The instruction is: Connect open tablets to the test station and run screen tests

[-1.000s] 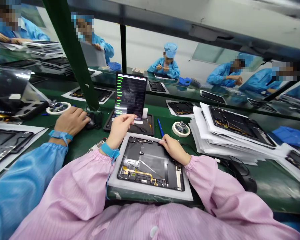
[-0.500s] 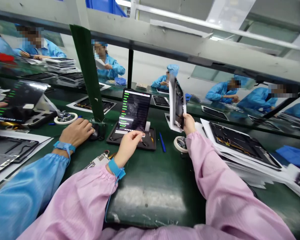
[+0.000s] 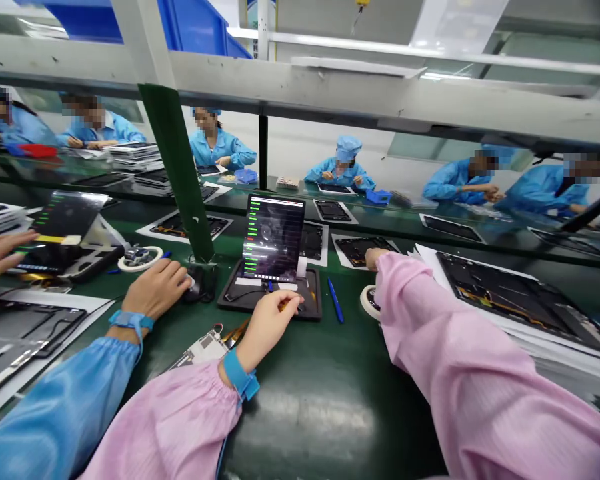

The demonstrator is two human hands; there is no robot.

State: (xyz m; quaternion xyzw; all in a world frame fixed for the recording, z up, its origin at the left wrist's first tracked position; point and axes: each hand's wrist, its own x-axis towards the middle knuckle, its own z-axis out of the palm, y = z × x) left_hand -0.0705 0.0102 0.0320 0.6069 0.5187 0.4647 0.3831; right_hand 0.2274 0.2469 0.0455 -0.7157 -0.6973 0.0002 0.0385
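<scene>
My left hand point(image 3: 273, 323), with a blue strap at the wrist, is closed in a pinch at the front of a black tray point(image 3: 230, 303). What its fingertips hold is too small to make out. A lit screen point(image 3: 274, 237) with green bars stands propped up in that tray. My right hand point(image 3: 379, 259) reaches far forward, its fingers partly hidden by the pink sleeve. It is closed on the near edge of an opened tablet housing point(image 3: 357, 251), which lies low over a white sheet point(image 3: 337, 241).
A blue pen point(image 3: 336, 300) and a tape roll point(image 3: 370, 302) lie near the tray. At right is a stack of housings point(image 3: 510, 293). Left of me, a co-worker's hand point(image 3: 157, 290) rests on a mouse point(image 3: 195, 288). A circuit board point(image 3: 205, 348) lies by my left sleeve.
My right hand has lowered the tablet housing from an upright hold to nearly flat at the back of the bench. My left hand stays pinched by the tray. The view has tilted up.
</scene>
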